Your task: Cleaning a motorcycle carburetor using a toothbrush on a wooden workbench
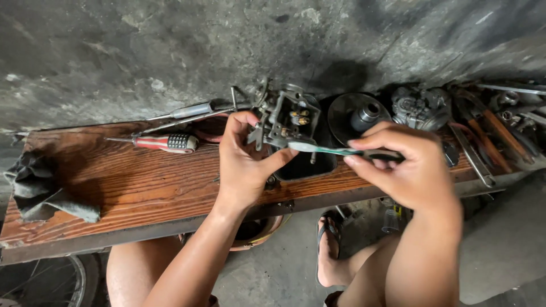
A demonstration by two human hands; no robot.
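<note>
Above the wooden board (114, 182), a carburetor (284, 119) is gripped by the left hand (242, 165); from three o'clock, a toothbrush (330, 150) held by the right hand (398, 167) is applied, cleaning seemingly unfinished.

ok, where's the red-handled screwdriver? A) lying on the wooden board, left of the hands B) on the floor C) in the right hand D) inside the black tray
A: the red-handled screwdriver lies flat on the wooden board, left of the left hand, untouched.

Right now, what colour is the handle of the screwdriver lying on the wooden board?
Red and white with a black grip end, on the screwdriver; head view.
</note>
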